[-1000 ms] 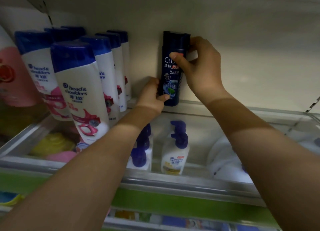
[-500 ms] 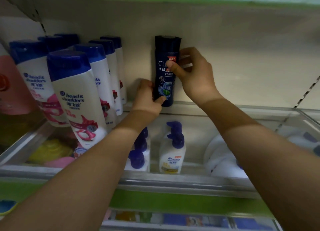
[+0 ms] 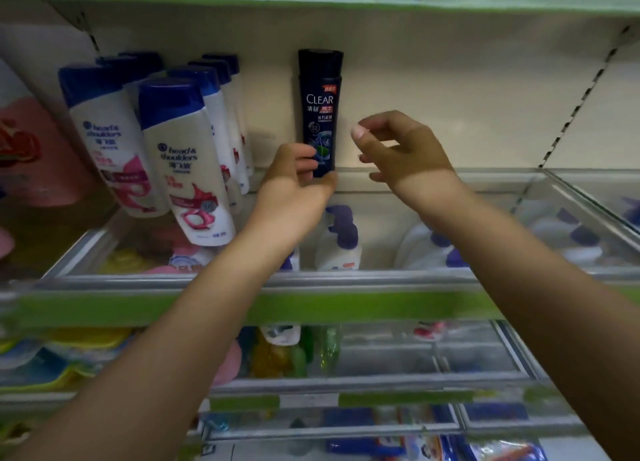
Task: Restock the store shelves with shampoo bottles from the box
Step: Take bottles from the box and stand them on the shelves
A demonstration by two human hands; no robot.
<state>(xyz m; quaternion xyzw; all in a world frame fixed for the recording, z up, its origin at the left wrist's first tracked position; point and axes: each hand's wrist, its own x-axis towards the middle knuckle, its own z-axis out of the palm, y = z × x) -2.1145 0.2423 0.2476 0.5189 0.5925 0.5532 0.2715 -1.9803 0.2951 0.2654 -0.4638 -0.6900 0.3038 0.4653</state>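
At shelf back, left hand (image 3: 294,187) around Clear bottle (image 3: 320,110).

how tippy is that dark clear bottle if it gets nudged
The dark bottle is tall and narrow on a small base, so it probably tips easily. Its plastic looks stiff and smooth, maybe a bit slippery. The left hand grips its base; the right hand is off it.

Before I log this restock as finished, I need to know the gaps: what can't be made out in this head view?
- Box of stock: out of frame.
- Base of the dark Clear bottle: covered by the left hand, so its seating on the glass shelf is unclear.
- Rear white bottles: mostly hidden behind the front ones.
- Lower-shelf goods: blurred.
- Right hand: fingers curled, holding nothing.
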